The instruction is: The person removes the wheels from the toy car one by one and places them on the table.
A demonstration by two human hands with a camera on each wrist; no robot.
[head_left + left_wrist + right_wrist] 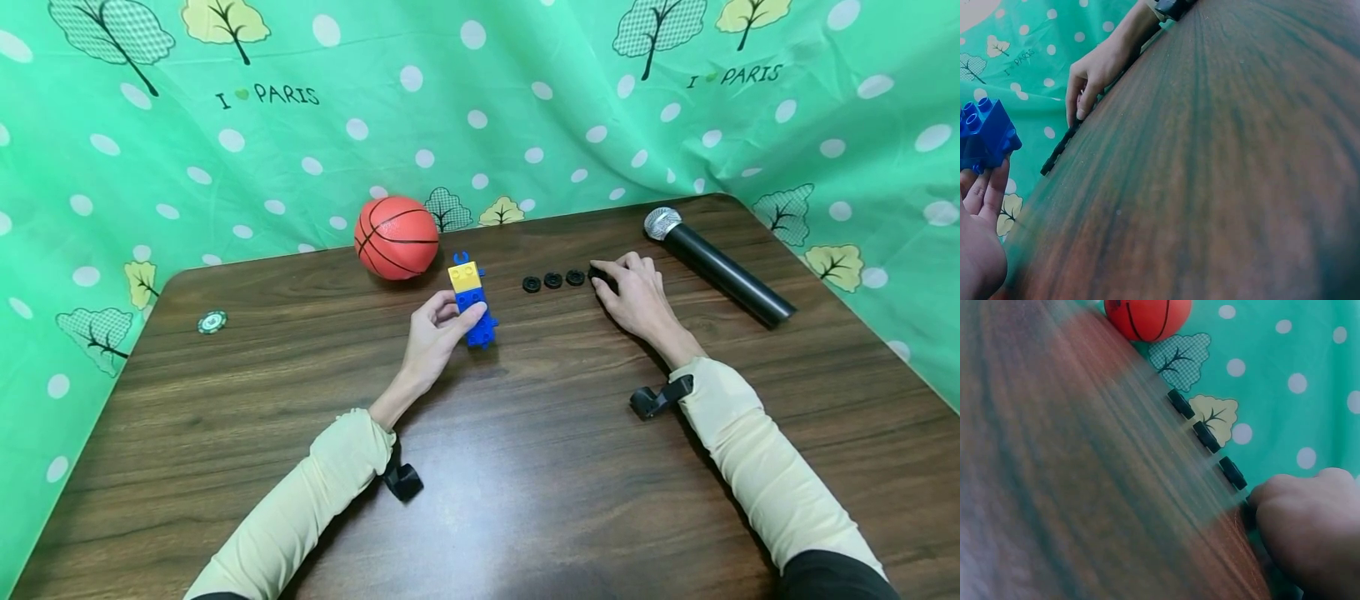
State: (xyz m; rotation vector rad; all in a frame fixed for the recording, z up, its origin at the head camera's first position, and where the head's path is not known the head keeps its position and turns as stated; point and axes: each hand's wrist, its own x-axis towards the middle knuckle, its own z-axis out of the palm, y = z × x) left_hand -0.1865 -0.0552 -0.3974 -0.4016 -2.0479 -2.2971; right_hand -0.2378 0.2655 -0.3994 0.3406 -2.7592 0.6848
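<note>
My left hand grips a toy car body built of blue and yellow blocks, thumb across its studded blue part and a small blue hook at its far end. In the left wrist view, the blue block shows round studs and side pegs over the fingers. My right hand reaches down to the table and pinches a small black toy wheel, mostly covered by the fingertips. Left of it, three matching black wheels lie flat in a row; the right wrist view shows them edge-on.
An orange toy basketball sits at the back edge, behind the left hand. A black microphone with a silver head lies to the right. On the far left is a green-and-white poker chip. Behind the wooden table hangs a green curtain.
</note>
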